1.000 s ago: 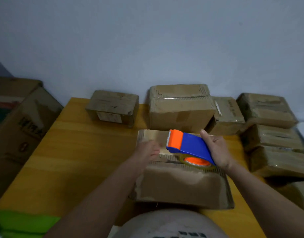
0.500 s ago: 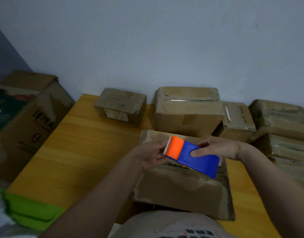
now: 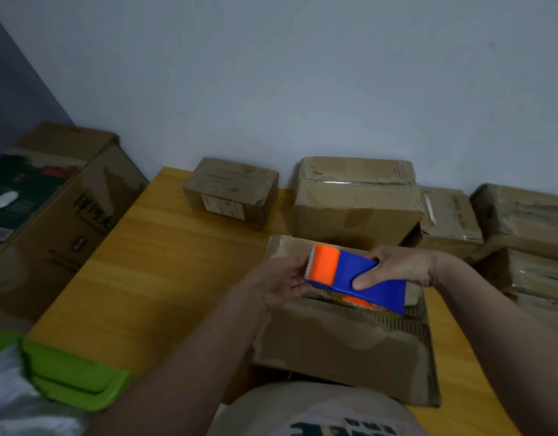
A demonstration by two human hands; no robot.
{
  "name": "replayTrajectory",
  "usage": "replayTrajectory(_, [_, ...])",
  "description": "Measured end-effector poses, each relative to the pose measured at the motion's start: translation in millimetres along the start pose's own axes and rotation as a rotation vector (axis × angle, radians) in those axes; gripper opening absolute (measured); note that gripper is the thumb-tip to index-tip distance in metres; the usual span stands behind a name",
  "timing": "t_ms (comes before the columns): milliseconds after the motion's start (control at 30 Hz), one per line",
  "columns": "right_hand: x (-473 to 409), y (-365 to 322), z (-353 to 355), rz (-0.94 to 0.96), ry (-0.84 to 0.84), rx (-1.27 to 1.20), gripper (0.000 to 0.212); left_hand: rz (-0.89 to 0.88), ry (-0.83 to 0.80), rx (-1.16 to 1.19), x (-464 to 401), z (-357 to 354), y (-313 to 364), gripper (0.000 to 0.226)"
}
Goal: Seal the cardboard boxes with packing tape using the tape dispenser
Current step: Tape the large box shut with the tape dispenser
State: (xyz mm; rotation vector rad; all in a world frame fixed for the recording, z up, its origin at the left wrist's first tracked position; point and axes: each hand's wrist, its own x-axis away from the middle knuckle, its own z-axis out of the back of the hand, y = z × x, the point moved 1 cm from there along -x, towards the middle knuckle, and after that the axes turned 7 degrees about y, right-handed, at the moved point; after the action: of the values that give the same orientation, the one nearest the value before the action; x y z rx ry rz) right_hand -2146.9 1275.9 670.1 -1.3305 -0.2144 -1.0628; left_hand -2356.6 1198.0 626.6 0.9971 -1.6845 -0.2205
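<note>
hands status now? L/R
Left hand: fingers curled at the orange toothed end of the tape dispenser, holding it.
Right hand: grips the dispenser's blue body.

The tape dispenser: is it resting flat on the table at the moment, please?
No, the tape dispenser is held up over a box by the right hand, with the left hand at its orange end.

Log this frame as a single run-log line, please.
right hand grips tape dispenser | left hand at its toothed orange end | dispenser above nearest cardboard box | taping not yet begun
</note>
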Motion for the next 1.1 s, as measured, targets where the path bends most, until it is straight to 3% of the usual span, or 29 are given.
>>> replayTrajectory(100, [-2, -10, -2, 0.013, -0.007, 0.055, 0.058, -0.081, 0.117, -0.066, 0, 12, 2, 0.006])
replayTrajectory(367, [-6, -24, -3, -0.088, -0.07, 0.222, 0.055, -0.265, 0.517, -0.137, 9, 74, 9, 0.012])
replayTrajectory(667, [-23, -40, -11, -0.161, -0.066, 0.207, 0.054, -0.553, 0.833, -0.784, -11, 82, -13, 0.029])
replayTrajectory(833, [-29, -42, -17, -0.192, -0.05, 0.192, 0.051, -0.584, 0.878, -0.81, -22, 87, -21, 0.029])
replayTrajectory(1100, [-36, -43, -19, -0.225, -0.046, 0.166, 0.05, -0.585, 0.819, -0.679, -38, 95, -36, 0.025])
